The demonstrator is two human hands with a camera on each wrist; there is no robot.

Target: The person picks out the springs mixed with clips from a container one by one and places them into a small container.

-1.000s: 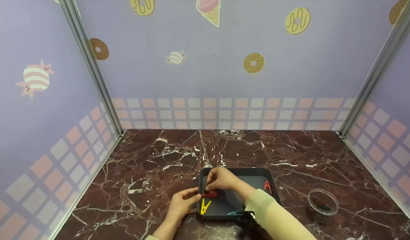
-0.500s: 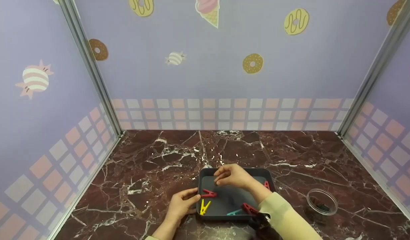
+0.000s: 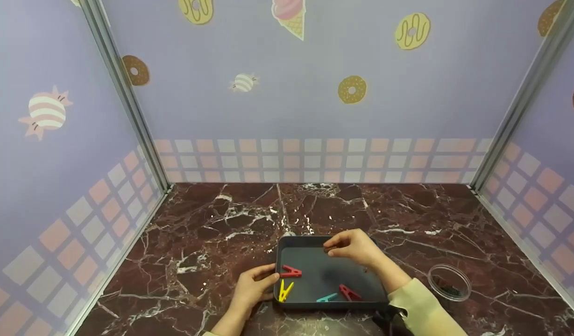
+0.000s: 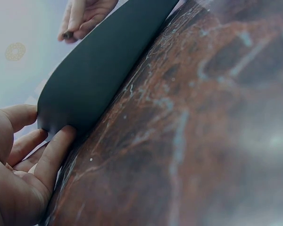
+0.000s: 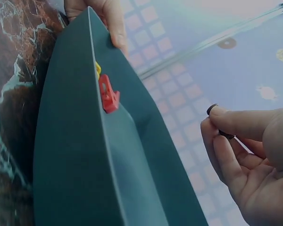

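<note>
My right hand (image 3: 359, 252) is above the back right part of a dark grey tray (image 3: 333, 305). Between thumb and fingers it pinches a small dark brown piece (image 5: 227, 135), mostly covered, its kind unclear. My left hand (image 3: 254, 287) grips the tray's left side, thumb at the rim and fingers against the outer wall. Inside the tray, a red clothespin (image 3: 291, 271) lies near that hand, with a yellow clothespin (image 3: 285, 291) just in front of it. A teal clothespin (image 3: 327, 297) and another red clothespin (image 3: 349, 293) lie along the front wall.
A round clear plastic tub (image 3: 450, 282) with small dark pieces inside stands right of the tray on the marbled dark red table (image 3: 212, 224). Patterned panels (image 3: 287, 112) enclose the back and both sides. My right forearm covers the tray's right end.
My right hand has lifted from beside the left red clothespin and moved right across the tray with the small dark piece. The front red clothespin has come into view. My left hand stays put.
</note>
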